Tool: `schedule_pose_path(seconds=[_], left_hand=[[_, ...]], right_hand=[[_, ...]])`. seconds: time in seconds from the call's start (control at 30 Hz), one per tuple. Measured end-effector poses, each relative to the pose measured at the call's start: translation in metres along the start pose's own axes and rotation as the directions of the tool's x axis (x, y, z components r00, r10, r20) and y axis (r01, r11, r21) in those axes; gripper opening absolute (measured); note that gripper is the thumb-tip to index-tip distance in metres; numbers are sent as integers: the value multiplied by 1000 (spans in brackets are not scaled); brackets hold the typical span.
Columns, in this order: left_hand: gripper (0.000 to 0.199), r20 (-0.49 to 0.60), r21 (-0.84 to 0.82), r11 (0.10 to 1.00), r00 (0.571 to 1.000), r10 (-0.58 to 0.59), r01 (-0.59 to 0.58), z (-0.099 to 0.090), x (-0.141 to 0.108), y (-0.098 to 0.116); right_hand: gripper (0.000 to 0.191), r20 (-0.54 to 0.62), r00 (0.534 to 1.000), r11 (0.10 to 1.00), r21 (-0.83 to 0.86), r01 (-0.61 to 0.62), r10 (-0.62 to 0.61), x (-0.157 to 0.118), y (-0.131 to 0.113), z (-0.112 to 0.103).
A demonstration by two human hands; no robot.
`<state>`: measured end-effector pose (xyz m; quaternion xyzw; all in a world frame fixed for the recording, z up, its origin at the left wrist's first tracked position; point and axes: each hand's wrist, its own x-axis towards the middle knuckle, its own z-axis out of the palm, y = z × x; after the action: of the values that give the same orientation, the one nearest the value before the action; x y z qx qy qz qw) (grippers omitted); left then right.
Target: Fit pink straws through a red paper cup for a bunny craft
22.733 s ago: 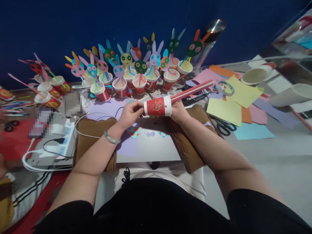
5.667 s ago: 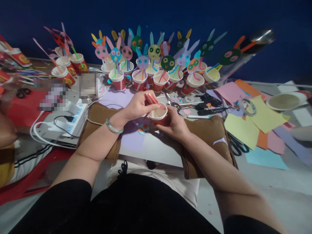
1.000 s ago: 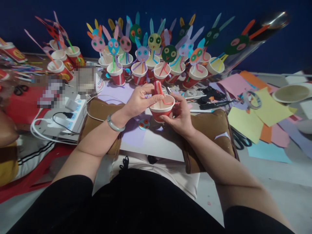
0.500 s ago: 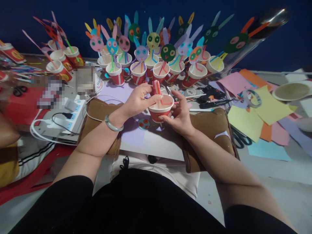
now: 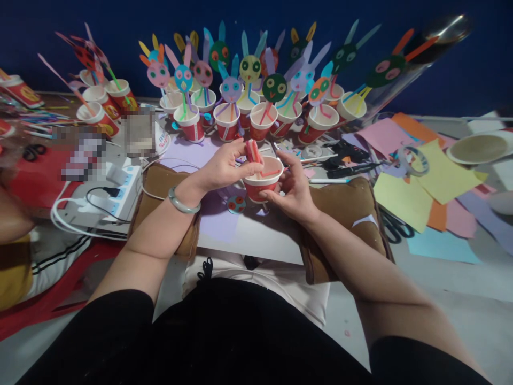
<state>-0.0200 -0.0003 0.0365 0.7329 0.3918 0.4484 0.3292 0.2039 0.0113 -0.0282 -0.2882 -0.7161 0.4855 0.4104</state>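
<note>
My right hand (image 5: 295,190) is wrapped round the right side of a red paper cup (image 5: 261,188) with a white rim, thumb low on its front. At the cup's left rim, my left hand (image 5: 228,167) pinches a small red and white striped piece (image 5: 254,152), whose exact kind I cannot make out. A bent red straw (image 5: 272,172) lies inside the cup. Just below the left hand, a blue paper disc with orange and red eyes (image 5: 236,204) rests on purple paper (image 5: 218,224).
Behind stand several cups with paper rabbit heads (image 5: 274,87) on straws. Coloured paper sheets (image 5: 403,200), a tape roll (image 5: 413,161) and black scissors (image 5: 395,224) lie right. A white power strip (image 5: 120,192) with cables sits left, near another person's arm (image 5: 14,214).
The striped piece has tilted to the left and moved lower at the cup's rim. My left hand has shifted slightly left. The right hand still holds the cup.
</note>
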Motion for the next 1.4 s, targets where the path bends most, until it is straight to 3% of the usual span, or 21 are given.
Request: schedule_pose_path(seconds=[0.17, 0.5, 0.77, 0.93, 1.13, 1.4], left_hand=[[43, -16, -28, 999, 999, 39, -39, -1, 1, 4], [51, 7, -113, 993, 1000, -16, 17, -9, 4, 0], [44, -35, -26, 999, 998, 45, -46, -2, 3, -1], [41, -50, 71, 997, 998, 30, -26, 0, 1, -1], [32, -36, 128, 992, 999, 18, -14, 3, -1, -2], [45, -22, 64, 998, 1000, -2, 3, 4, -1, -1]], right_hand=[[101, 33, 999, 999, 11, -35, 35, 0, 0, -1], [99, 12, 1000, 1000, 8, -1, 1, 0, 0, -3], [104, 46, 998, 999, 18, -37, 36, -1, -1, -1], [110, 78, 995, 998, 26, -56, 54, -3, -1, 1], [104, 52, 999, 1000, 10, -18, 17, -3, -6, 2], [100, 15, 999, 998, 35, 43, -44, -4, -3, 1]])
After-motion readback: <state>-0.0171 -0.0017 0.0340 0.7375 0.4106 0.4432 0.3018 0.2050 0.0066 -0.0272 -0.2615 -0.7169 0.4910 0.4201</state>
